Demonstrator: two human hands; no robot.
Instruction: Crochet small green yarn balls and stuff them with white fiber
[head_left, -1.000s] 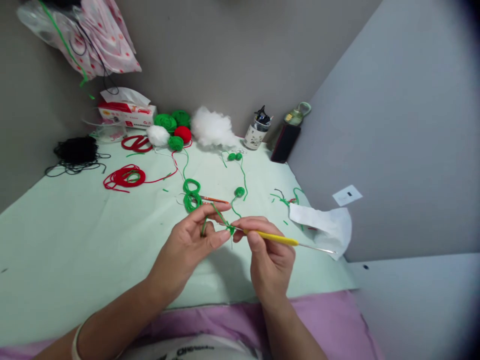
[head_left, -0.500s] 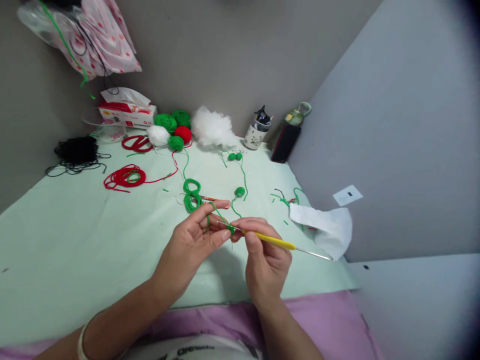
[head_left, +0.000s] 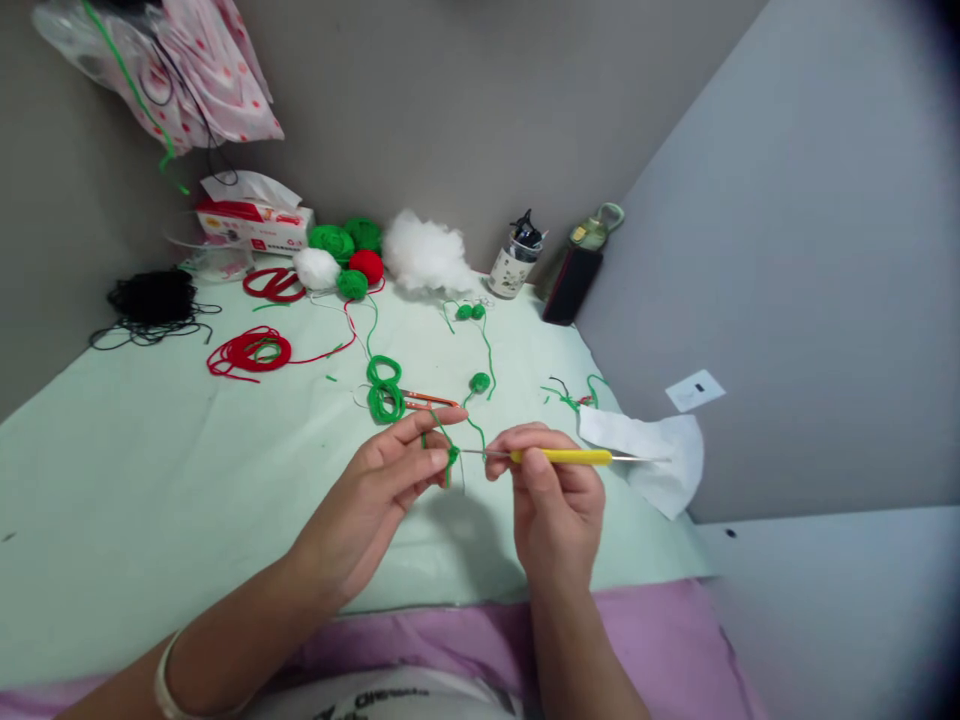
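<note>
Between the thumb and fingers of my left hand (head_left: 382,480) is a small green crochet piece (head_left: 453,457). Green yarn runs from it up over my raised index finger. My right hand (head_left: 559,495) grips a crochet hook (head_left: 562,457) by its yellow handle, held nearly level. The hook's thin metal tip points left and reaches the green piece; whether it sits inside a loop is too small to tell. Just beyond my left fingers lie orange-handled snips (head_left: 427,400) and a looped green yarn bundle (head_left: 385,390). A small green crocheted ball (head_left: 479,383) with a yarn tail lies behind the hands.
Along the back stand a tissue box (head_left: 255,225), several yarn balls (head_left: 352,284), white stuffing (head_left: 426,255), a pen cup (head_left: 514,265), a phone (head_left: 572,287) and a bottle (head_left: 592,230). Red yarn (head_left: 251,353), black yarn (head_left: 154,305) and red scissors (head_left: 274,285) lie left. White tissue (head_left: 652,455) lies right.
My right hand has moved right, drawing the hook back from the green piece, and the hook has turned from slanted to nearly level. My left hand has shifted slightly left.
</note>
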